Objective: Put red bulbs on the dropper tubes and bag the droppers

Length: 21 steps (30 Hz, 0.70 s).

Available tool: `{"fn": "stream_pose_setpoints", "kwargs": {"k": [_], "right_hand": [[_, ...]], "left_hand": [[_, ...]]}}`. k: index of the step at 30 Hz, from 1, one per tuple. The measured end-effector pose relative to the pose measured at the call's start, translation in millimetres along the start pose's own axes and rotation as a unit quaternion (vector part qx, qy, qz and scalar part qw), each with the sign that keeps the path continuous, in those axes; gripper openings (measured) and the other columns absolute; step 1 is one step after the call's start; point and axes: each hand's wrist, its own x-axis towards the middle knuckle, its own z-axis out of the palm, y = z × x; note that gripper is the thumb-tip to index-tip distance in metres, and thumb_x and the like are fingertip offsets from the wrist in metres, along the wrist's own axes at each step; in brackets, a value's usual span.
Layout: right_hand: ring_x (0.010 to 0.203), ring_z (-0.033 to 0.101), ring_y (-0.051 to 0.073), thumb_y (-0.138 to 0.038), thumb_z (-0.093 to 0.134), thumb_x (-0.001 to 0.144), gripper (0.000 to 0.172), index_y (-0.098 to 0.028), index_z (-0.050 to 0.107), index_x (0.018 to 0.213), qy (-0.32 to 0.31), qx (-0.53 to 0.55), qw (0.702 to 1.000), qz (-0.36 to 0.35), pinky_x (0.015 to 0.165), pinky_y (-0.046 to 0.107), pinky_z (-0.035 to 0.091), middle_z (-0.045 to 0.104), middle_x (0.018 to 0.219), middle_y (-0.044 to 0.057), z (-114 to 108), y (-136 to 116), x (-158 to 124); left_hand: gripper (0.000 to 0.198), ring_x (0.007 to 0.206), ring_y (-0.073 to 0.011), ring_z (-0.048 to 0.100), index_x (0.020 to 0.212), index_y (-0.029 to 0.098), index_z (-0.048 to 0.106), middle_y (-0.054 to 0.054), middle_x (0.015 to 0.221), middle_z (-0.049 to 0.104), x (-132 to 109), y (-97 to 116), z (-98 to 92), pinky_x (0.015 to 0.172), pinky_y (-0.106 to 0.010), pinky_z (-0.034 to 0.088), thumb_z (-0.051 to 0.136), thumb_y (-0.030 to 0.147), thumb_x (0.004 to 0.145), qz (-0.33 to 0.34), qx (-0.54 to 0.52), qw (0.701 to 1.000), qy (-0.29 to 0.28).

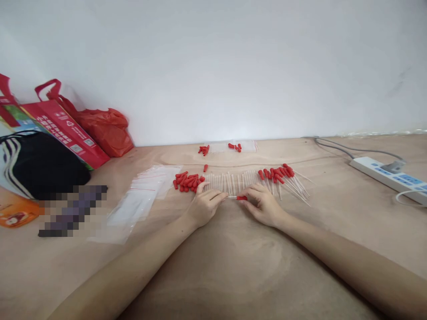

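Observation:
My left hand (206, 207) pinches a thin clear dropper tube (231, 197), held level just above the table. Around a red rubber bulb (241, 198) at the tube's right end, the fingers of my right hand (265, 207) are closed. How far the tube goes into the bulb cannot be made out. Beyond my hands lies a row of loose clear tubes (229, 181). Just past my left hand is a pile of red bulbs (187, 181). Several droppers with red bulbs on their tubes (293, 180) fan out beyond my right hand.
Clear zip bags (136, 204) lie at left, near a blurred dark object (73, 211). A black bag (50, 164), a red carrier bag (71, 129) and a red plastic bag (105, 131) stand against the wall. A power strip (390, 178) with cables sits at right.

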Motion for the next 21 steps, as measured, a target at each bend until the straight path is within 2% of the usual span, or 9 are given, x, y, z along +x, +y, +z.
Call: {"fn": "stream_pose_setpoints", "kwargs": {"k": [7, 10, 15, 21], "right_hand": [[0.08, 0.052, 0.018, -0.02, 0.049, 0.081, 0.006, -0.019, 0.054, 0.084, -0.015, -0.014, 1.0, 0.004, 0.073, 0.034, 0.036, 0.061, 0.081, 0.004, 2.5, -0.5, -0.5], [0.079, 0.052, 0.018, -0.025, 0.047, 0.083, 0.01, -0.02, 0.056, 0.085, -0.025, -0.034, 0.999, -0.007, 0.074, 0.035, 0.034, 0.062, 0.079, 0.004, 2.8, -0.1, -1.2], [0.074, 0.051, 0.017, -0.032, 0.046, 0.084, 0.018, -0.02, 0.06, 0.084, -0.012, -0.038, 0.999, -0.031, 0.072, 0.034, 0.032, 0.063, 0.074, 0.004, 1.7, -0.2, -2.5], [0.073, 0.05, 0.016, -0.029, 0.047, 0.084, 0.017, -0.02, 0.06, 0.083, 0.017, -0.047, 0.997, -0.052, 0.074, 0.035, 0.031, 0.064, 0.073, 0.003, 1.0, -2.6, -4.4]], "left_hand": [[0.031, 0.075, -0.0109, 0.059, 0.102, 0.02, 0.059, -0.002, 0.083, 0.066, -2.2, -2.6, -1.4, 0.092, -0.038, 0.027, 0.036, 0.008, 0.084, 0.022, 0.003, 1.0, -0.016], [0.032, 0.075, -0.0108, 0.058, 0.104, 0.021, 0.058, -0.002, 0.084, 0.066, -2.4, -2.7, -1.4, 0.091, -0.037, 0.027, 0.035, 0.008, 0.085, 0.027, -0.001, 0.999, -0.021], [0.033, 0.072, -0.0104, 0.058, 0.103, 0.021, 0.058, -0.002, 0.082, 0.066, -2.3, -2.2, -0.3, 0.089, -0.035, 0.028, 0.032, 0.009, 0.086, 0.037, -0.008, 0.999, -0.019], [0.033, 0.07, -0.0107, 0.057, 0.103, 0.019, 0.058, -0.002, 0.083, 0.066, -1.1, 0.3, -0.9, 0.084, -0.034, 0.029, 0.034, 0.007, 0.083, 0.046, -0.016, 0.999, -0.023]]}}
